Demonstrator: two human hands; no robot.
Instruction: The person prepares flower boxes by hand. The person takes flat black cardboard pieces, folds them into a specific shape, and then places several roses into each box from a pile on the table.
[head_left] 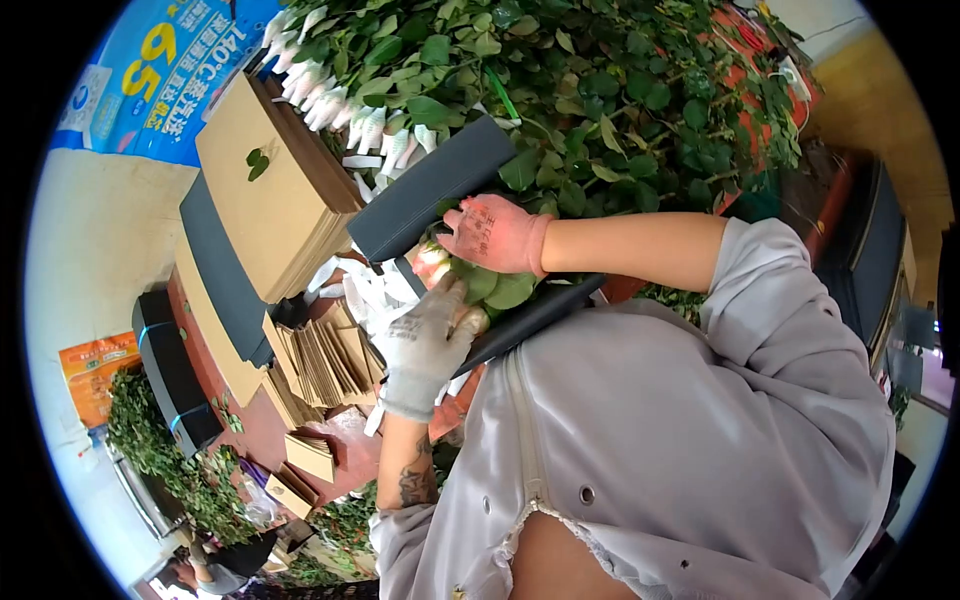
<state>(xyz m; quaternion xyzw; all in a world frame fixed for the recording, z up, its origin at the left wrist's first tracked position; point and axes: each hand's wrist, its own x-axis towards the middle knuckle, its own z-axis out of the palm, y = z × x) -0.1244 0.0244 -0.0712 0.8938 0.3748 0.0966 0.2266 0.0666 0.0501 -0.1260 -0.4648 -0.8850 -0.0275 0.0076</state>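
Observation:
My left hand (425, 335), in a white printed glove, is closed around a pale pink-and-white rose (432, 264) with green leaves (495, 285). My right hand (493, 234), in a pink printed glove, lies just above, its fingers curled down beside the rose and the black sheet's edge; what they grip is hidden. A black wrapping sheet lies under and around the rose, its far flap (435, 188) beyond my hands and its near flap (535, 325) against my body. White paper strips (365, 295) lie beside my left hand.
Beyond my hands lies a large heap of leafy stems (620, 100), with white-sleeved flower heads (320, 100) along its left side. To the left stand a stack of brown cardboard sheets (270, 180) and smaller cardboard pieces (325, 355). A bound black stack (170, 360) is farther left.

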